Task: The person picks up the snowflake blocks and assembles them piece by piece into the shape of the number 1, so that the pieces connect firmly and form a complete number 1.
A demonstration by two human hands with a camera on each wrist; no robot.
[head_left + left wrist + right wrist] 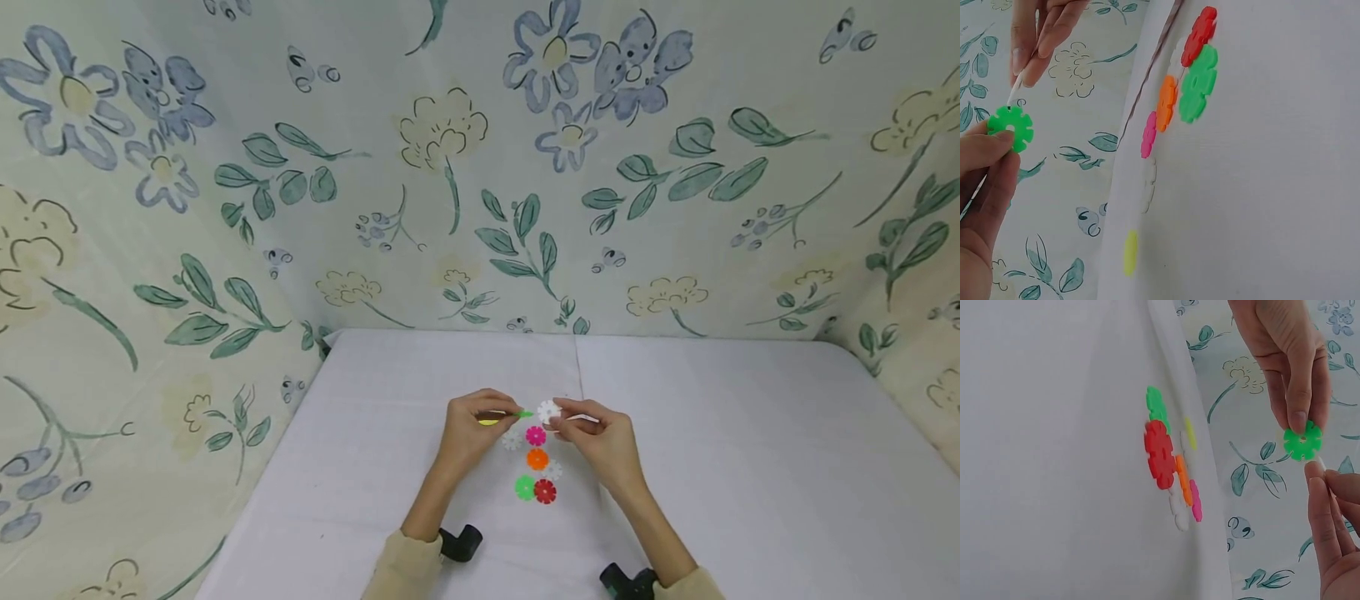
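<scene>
My left hand pinches a green notched plastic disc between thumb and fingers. My right hand pinches a white notched disc, turned edge-on to the green one in the left wrist view. The two rims meet or nearly meet at a notch; whether they interlock I cannot tell. Below the hands on the cloth lie a pink disc, an orange disc, a red disc and another green disc. A yellow disc shows partly behind the left hand.
Two more white discs, one left of the pink and one beside the orange, blend with the white tablecloth. A flower-patterned curtain hangs behind the table. Black wrist cameras are strapped near both sleeves.
</scene>
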